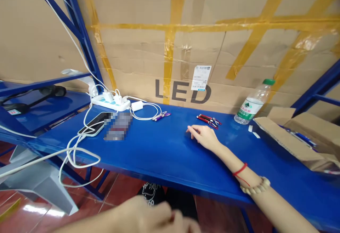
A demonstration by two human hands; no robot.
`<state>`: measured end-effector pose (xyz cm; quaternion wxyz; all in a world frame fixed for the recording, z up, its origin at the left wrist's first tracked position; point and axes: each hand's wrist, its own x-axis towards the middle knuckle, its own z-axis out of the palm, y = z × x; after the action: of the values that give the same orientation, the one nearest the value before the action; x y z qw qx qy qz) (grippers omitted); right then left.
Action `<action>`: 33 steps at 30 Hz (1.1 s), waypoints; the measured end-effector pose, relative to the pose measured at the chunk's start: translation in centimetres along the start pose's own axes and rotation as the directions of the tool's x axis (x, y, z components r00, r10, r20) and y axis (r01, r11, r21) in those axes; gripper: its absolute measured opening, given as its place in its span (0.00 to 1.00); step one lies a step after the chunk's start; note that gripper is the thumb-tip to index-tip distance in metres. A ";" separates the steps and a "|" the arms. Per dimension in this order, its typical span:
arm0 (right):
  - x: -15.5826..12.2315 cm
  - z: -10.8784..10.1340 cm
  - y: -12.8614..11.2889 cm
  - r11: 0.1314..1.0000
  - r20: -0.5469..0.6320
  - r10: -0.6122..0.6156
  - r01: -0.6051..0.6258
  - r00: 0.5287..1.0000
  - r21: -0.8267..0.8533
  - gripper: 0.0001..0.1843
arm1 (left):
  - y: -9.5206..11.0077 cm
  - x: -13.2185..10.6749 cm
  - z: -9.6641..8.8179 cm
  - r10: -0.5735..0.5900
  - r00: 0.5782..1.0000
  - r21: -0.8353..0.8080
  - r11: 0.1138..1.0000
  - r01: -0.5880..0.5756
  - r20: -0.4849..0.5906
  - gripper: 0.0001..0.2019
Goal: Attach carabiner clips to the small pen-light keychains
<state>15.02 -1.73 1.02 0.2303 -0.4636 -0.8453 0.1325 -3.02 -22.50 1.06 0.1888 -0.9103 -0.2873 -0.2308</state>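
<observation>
My right hand (204, 136) rests on the blue tabletop (159, 155), reaching forward, its fingers curled together in a pinch at the tips; what they pinch is too small to make out. A red string and a bead bracelet circle that wrist. Closest to the hand, just beyond it, lies a small pile of red pen-like sticks (209, 120). A pair of purple ones (161, 116) lies further left. My left hand (148, 217) hangs below the table's front edge, blurred, with its fingers seemingly curled.
A water bottle (252, 103) stands at the back right beside an open cardboard box (297, 137). At the left are a white power strip (111, 102), a phone (93, 124) and looping white cables (77, 151). A taped cardboard wall (186, 49) backs the table.
</observation>
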 end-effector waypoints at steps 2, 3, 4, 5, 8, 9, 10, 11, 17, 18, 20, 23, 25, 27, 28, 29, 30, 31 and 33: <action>0.1 0.2 0.0 0.999 -0.013 -0.021 0.020 1.000 -0.028 0.21 | -3.2 2.5 1.5 0.130 0.987 0.037 0.991 -0.127 -0.094 0.08; 0.2 0.4 0.1 0.999 -0.029 -0.028 0.027 0.999 -0.034 0.20 | -4.7 3.7 2.2 0.182 0.974 0.063 0.983 -0.175 -0.136 0.08; 0.3 0.5 0.3 0.999 -0.059 -0.036 0.034 0.998 -0.041 0.18 | -6.1 4.9 3.1 0.206 0.963 0.097 0.977 -0.191 -0.174 0.08; 0.5 0.6 0.5 0.998 -0.083 -0.050 0.047 0.995 -0.040 0.17 | -7.5 6.0 3.9 0.212 0.959 0.123 0.974 -0.191 -0.190 0.10; 1.0 0.7 1.1 0.999 -0.109 -0.042 0.043 0.993 0.004 0.16 | -10.8 8.5 6.4 0.281 0.940 0.190 0.951 -0.246 -0.193 0.12; 1.1 0.7 1.2 1.000 -0.115 -0.024 0.024 0.993 0.002 0.16 | -11.8 9.0 7.1 0.281 0.940 0.195 0.950 -0.244 -0.191 0.13; 1.2 0.6 1.3 1.000 -0.121 0.000 -0.001 0.993 -0.009 0.16 | -12.8 9.3 7.8 0.257 0.951 0.184 0.957 -0.226 -0.170 0.13; 1.3 0.6 1.4 0.999 -0.126 0.025 -0.028 0.992 -0.024 0.16 | -13.7 9.5 8.3 0.199 0.968 0.159 0.972 -0.175 -0.151 0.14; 1.5 0.4 1.0 0.989 -0.192 0.131 -0.143 0.973 -0.048 0.18 | -18.2 8.2 9.5 -0.277 0.961 0.028 0.961 0.277 0.001 0.19; 1.5 0.5 1.0 0.985 -0.194 0.150 -0.163 0.969 -0.054 0.18 | -18.7 7.9 9.5 -0.365 0.931 0.025 0.931 0.365 0.012 0.20; 1.6 0.6 0.9 0.980 -0.185 0.172 -0.186 0.968 -0.064 0.19 | -19.5 7.6 9.4 -0.562 0.827 0.010 0.827 0.562 0.021 0.18; 1.6 0.7 0.8 0.985 -0.118 0.156 -0.164 0.981 -0.060 0.20 | -20.4 7.4 9.1 -0.727 0.686 -0.017 0.686 0.728 0.038 0.13; 1.5 0.8 0.8 0.989 -0.068 0.129 -0.133 0.989 -0.062 0.20 | -20.8 7.4 8.8 -0.756 0.652 -0.009 0.653 0.757 0.059 0.10; 1.4 0.7 0.9 0.993 -0.029 0.102 -0.104 0.994 -0.062 0.19 | -20.8 7.4 8.6 -0.763 0.641 0.050 0.645 0.762 0.080 0.08; 1.4 0.7 0.9 0.994 -0.016 0.090 -0.091 0.996 -0.059 0.18 | -20.7 7.4 8.5 -0.770 0.632 0.097 0.638 0.764 0.088 0.08; 1.3 0.6 1.0 0.995 -0.005 0.078 -0.079 0.997 -0.055 0.17 | -20.6 7.4 8.5 -0.779 0.620 0.150 0.626 0.765 0.092 0.08; 1.3 0.5 1.0 0.996 0.003 0.069 -0.068 0.998 -0.050 0.17 | -20.5 7.4 8.4 -0.790 0.606 0.202 0.611 0.765 0.096 0.09; 1.2 0.5 1.1 0.997 0.010 0.061 -0.060 0.998 -0.048 0.16 | -20.3 7.4 8.4 -0.801 0.590 0.248 0.595 0.765 0.103 0.09; 1.1 0.3 1.1 0.998 0.020 0.048 -0.047 0.999 -0.048 0.15 | -20.0 7.5 8.4 -0.821 0.559 0.312 0.565 0.763 0.120 0.10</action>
<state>15.13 -0.22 0.58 0.2069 -0.4875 -0.8393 0.1227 -7.18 0.06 2.31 0.1271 -0.6750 -0.7132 -0.1395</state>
